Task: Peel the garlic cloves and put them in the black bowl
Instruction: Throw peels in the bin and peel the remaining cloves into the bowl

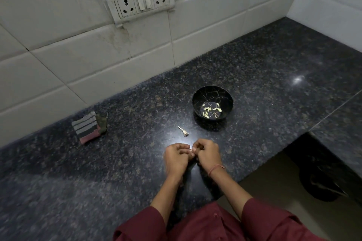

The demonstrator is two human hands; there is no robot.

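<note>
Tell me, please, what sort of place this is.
Probably a home kitchen: a granite counter meets a tiled wall with a socket panel, and peeled cloves lie in a black bowl.

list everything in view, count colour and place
black bowl: one, black, on the counter, right of centre
peeled garlic cloves: about ten, pale yellow, inside the bowl
garlic stem scrap: one, brownish, on the counter before the bowl
folded cloth: one, striped grey and pink, by the tiled wall
socket panel: one, white, on that wall
garlic clove: one, whitish, pinched by left hand and right hand
hands: two, maroon-sleeved, fingers curled, above the counter
</note>
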